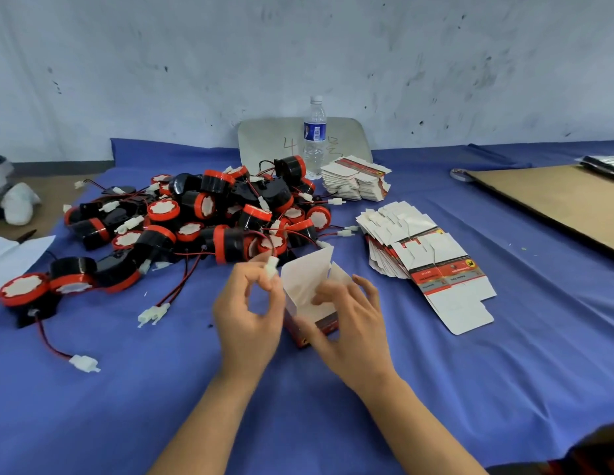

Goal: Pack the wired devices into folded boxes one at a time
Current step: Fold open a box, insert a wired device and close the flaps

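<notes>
Box [300, 282] stands between hands: right hand [350, 323] grips it, left hand [245, 320] pinches white connector [272, 270].

Folded box [309, 286] base hidden behind hands [350, 323], cardboard sheet [555, 197] cut by right edge, carton print [446, 272] unreadable

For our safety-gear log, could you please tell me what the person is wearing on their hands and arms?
Nothing: the left hand and right hand are bare, with no gloves, rings or watch showing. Both forearms are uncovered down to the frame's lower edge; no sleeve shows.
</notes>
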A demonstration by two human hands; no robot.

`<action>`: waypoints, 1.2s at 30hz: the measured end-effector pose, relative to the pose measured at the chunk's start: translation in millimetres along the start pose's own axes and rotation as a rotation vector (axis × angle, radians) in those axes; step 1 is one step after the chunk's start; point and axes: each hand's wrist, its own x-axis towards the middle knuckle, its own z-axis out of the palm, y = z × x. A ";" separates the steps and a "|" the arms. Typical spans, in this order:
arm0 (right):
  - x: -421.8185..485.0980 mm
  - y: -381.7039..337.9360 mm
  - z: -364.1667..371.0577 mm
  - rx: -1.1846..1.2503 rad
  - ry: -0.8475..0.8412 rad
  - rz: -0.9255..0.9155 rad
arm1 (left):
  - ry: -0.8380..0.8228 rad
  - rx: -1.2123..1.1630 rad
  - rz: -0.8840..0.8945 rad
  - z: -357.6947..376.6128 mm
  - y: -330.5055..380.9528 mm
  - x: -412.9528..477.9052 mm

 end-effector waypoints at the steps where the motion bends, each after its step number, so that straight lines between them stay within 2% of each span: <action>1: 2.2 -1.3 -1.5 0.064 0.012 0.016 | -0.053 -0.030 0.104 2.3 4.8 -4.7; 4: 3.4 -0.9 -6.4 0.261 -0.009 0.108 | -0.267 -0.004 0.426 14.2 11.9 -20.2; 6: 5.0 -5.6 -11.1 0.605 -0.013 0.397 | -0.366 0.051 0.574 22.3 13.4 -26.7; 7: 4.8 -4.9 -11.8 0.763 0.010 0.522 | -0.407 0.075 0.606 25.4 13.2 -28.8; 8: 4.3 -3.3 -12.2 0.857 0.030 0.566 | -0.441 0.104 0.620 27.3 12.6 -30.1; 10: 3.5 0.5 -14.3 0.879 0.009 0.557 | -0.480 0.158 0.609 28.9 10.6 -31.8; 14: 2.8 4.5 -15.7 0.657 -0.083 0.411 | -0.482 0.153 0.503 25.7 8.5 -28.3; 16: 2.9 4.0 -13.3 0.529 -0.072 0.382 | -0.398 0.101 0.415 21.1 5.1 -24.8; 19: 4.6 5.7 -8.4 0.378 -0.055 0.440 | -0.197 0.149 0.167 16.5 -0.2 -20.8; 20: 4.9 7.3 -7.4 0.339 -0.062 0.452 | -0.178 0.197 0.065 15.5 -1.3 -19.9; 23: 4.5 12.5 -4.2 0.284 -0.086 0.507 | -0.344 0.341 -0.281 14.6 -4.4 -20.1; 24: 4.0 14.5 -3.6 0.274 -0.076 0.527 | -0.397 0.381 -0.342 14.6 -5.9 -21.6; 27: 3.4 17.9 -3.6 0.225 -0.084 0.563 | -0.409 0.435 -0.368 14.8 -2.5 -23.8; 30: 6.3 15.7 -6.4 0.193 -0.083 0.597 | -0.408 0.382 -0.377 15.6 0.7 -24.2; 33: 7.9 11.9 -9.6 0.191 0.001 0.588 | -0.438 0.222 -0.391 15.5 0.2 -25.3; 36: 8.7 15.6 -8.2 0.241 0.093 0.607 | -0.554 0.201 -0.373 17.9 -1.6 -27.9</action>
